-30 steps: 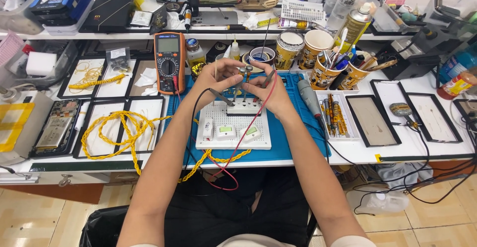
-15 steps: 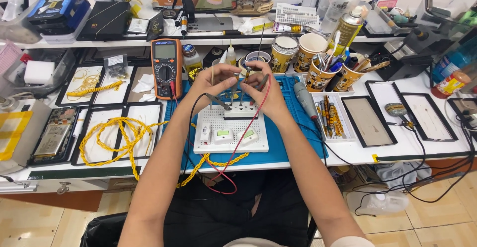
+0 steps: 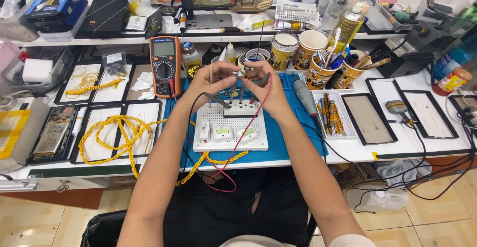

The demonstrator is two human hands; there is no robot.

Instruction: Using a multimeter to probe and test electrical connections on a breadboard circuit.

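Probes, black (image 3: 217, 99) and red (image 3: 259, 89), held over white perforated board (image 3: 229, 126) at centre of blue mat (image 3: 293, 142); tips converging on a small part pinched between the fingertips, too small to identify.

Workbench (image 3: 412, 142): white, crowded, running left to right; shelf along the far edge.

Blue mat: centred at the near edge, under the board.

White perforated board: flat on the mat; white block with a row of holes (image 3: 240, 109) at its far side, three small white housings (image 3: 224, 134) in a row nearer.

Yellow cable (image 3: 117, 136): loose coil left of the board, one end trailing under it toward the near edge.

Multimeter (image 3: 164, 65): orange and dark, upright on the mat's far left corner; dial and screen visible, reading illegible.

Cups of tools (image 3: 318, 70): far right of the board; tins just beside.

Left hand (image 3: 211, 83): fingers closed around the black probe, black lead dropping off the near bench edge.

Right hand (image 3: 266, 90): fingers closed on the red probe, red lead looping down likewise.

Progress, as a judgement: meter out, leads in hand, part raised above the board and probes apparently applied; measurement under way. Reading not confirmable. Housings on the board lying untouched, possibly awaiting the same check.
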